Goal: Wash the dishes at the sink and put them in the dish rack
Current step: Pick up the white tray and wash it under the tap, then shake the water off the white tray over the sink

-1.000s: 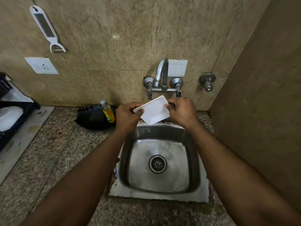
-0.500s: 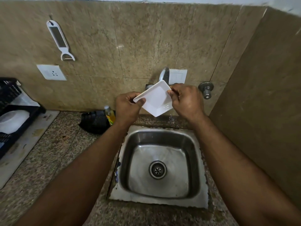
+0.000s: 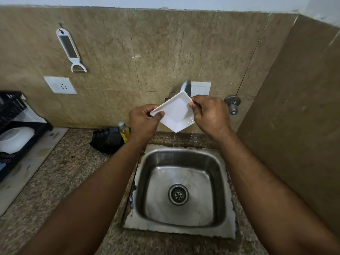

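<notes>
The small white square plastic-looking dish (image 3: 175, 112) is held up above the steel sink (image 3: 181, 190). The left hand (image 3: 144, 122) and right hand (image 3: 209, 114) each pinch an opposite corner. It looks light, stiff, maybe slippery; edges seem the safest place to hold.

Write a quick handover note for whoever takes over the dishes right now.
Left hand and right hand each pinch a corner of the small square white plate, held up in front of the tap, above the sink.
Done: one white bowl already sits in the black dish rack at far left.
Left: finish this plate and rack it.
</notes>
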`<state>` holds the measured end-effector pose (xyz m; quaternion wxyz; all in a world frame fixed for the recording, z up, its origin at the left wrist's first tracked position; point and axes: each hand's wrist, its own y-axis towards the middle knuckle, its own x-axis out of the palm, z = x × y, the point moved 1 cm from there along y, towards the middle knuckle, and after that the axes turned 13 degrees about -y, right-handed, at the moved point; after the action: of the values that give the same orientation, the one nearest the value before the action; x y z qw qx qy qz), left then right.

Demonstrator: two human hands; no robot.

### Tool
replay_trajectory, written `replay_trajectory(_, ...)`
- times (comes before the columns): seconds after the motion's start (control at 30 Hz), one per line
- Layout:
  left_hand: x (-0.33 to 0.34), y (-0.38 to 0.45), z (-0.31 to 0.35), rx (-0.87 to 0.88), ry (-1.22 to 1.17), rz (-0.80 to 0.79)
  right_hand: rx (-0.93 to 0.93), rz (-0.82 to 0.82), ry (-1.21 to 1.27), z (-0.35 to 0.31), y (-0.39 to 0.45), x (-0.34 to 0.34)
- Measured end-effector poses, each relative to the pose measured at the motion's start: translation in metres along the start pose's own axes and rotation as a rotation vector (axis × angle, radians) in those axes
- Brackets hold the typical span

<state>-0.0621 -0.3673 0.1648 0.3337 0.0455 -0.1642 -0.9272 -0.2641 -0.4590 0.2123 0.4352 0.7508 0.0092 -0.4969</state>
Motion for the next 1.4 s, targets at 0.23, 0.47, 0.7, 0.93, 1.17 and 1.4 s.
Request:
replay_trajectory(0.23, 0.000, -0.002, -0.003, 0.005, 0.004, 0.008, 0.002, 0.009, 0.012, -0.001, -0.003, -0.002)
replay_trajectory(0.47, -0.003, -0.005, -0.006, 0.025, 0.006, 0.005, -0.003, 0.007, 0.001, -0.004, -0.006, -0.001)
replay_trajectory(0.7, -0.006, -0.012, -0.009, 0.036, 0.000, -0.014, 0.013, 0.012, -0.014, -0.010, -0.013, 0.001)
replay_trajectory(0.93, -0.011, -0.032, -0.043, -0.052, 0.082, -0.050, 0.092, -0.174, -0.028, -0.008, -0.038, 0.029)
replay_trajectory(1.17, -0.022, -0.069, -0.073, -0.126, 0.279, -0.069, 0.255, -0.433, -0.005, -0.016, -0.076, 0.059)
replay_trajectory(1.4, -0.072, -0.061, -0.045, 0.070, 0.594, -0.118, 0.092, -0.402, 0.085, -0.081, -0.065, 0.065)
